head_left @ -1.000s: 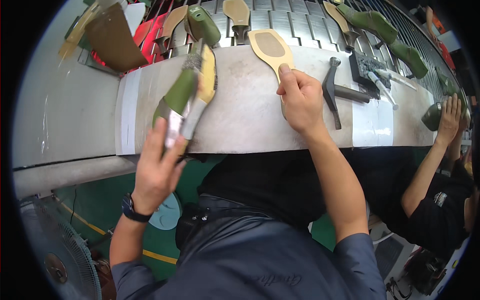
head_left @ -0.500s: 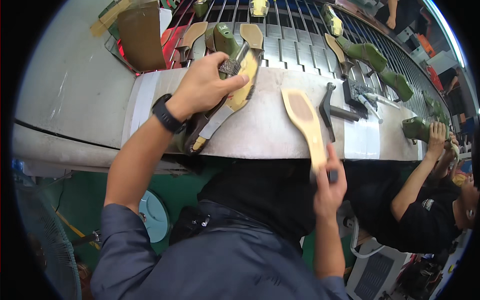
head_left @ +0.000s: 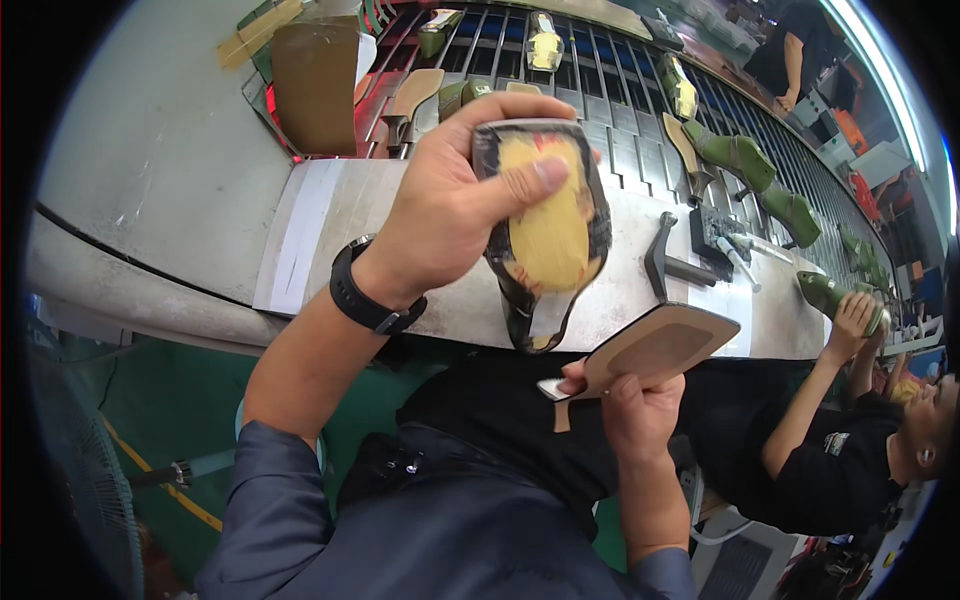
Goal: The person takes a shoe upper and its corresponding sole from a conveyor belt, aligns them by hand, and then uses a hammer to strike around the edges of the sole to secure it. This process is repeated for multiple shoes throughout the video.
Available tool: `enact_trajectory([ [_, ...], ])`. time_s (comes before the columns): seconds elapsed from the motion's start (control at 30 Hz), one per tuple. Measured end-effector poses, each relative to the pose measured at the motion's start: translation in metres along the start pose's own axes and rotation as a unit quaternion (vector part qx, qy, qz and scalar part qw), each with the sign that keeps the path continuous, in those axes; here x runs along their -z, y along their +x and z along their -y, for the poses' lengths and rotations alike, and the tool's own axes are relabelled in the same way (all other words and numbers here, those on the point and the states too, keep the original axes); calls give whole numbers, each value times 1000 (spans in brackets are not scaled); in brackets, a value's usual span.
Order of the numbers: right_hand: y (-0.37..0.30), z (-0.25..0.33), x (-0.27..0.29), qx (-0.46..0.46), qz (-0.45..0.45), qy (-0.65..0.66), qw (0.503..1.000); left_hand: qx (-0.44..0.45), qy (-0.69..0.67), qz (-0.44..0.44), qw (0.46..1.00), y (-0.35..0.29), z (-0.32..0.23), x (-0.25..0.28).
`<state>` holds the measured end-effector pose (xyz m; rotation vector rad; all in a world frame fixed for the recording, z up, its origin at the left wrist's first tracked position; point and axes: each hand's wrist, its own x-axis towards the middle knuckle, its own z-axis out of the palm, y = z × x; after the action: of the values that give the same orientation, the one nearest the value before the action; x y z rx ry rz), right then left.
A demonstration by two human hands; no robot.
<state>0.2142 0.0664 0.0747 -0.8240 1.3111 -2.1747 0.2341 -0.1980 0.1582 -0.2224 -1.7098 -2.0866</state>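
Note:
My left hand (head_left: 440, 205) grips a lasted shoe upper (head_left: 548, 240), a dark upper stretched on a last, its yellow underside turned up toward me. The thumb presses on that underside, and the toe-to-heel length runs down toward the table's front edge. My right hand (head_left: 642, 412) holds a tan shoe sole (head_left: 668, 345) by its narrow heel end. The sole is tilted, its broad forepart pointing right and away over the table edge. The shoe and the sole are apart, side by side. Just beyond the sole lies a hammer (head_left: 658, 258).
A black block (head_left: 712, 238) with white pens (head_left: 740, 262) stands beside the hammer. Behind the pale worktable (head_left: 390, 190), a roller conveyor (head_left: 630, 110) carries soles and green lasts (head_left: 730, 155). A brown board (head_left: 315, 90) stands at left. To the right, a co-worker's hands (head_left: 855, 318) hold a green last.
My left hand has lifted the shoe and turned its underside toward me. My right hand has swung the sole round so its forepart points right. The co-worker's hands have lowered slightly.

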Motion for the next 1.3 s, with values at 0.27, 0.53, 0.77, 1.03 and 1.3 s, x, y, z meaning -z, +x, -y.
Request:
enact_trajectory([
  [0.27,42,43,-53,-88,37,19,995,1,-83,58,995,-19,-2,-13],
  [0.53,41,42,-61,-72,56,-65,994,-3,-62,76,995,-38,-10,-13],
  [0.77,37,41,-63,-90,50,-74,992,-13,-51,80,995,-42,-10,-12],
  [1.03,35,38,-61,-87,50,-94,990,-26,-43,92,994,-43,-9,-10],
  [1.3,35,39,-64,-97,43,-99,989,-27,-56,90,994,-45,-9,-11],
])
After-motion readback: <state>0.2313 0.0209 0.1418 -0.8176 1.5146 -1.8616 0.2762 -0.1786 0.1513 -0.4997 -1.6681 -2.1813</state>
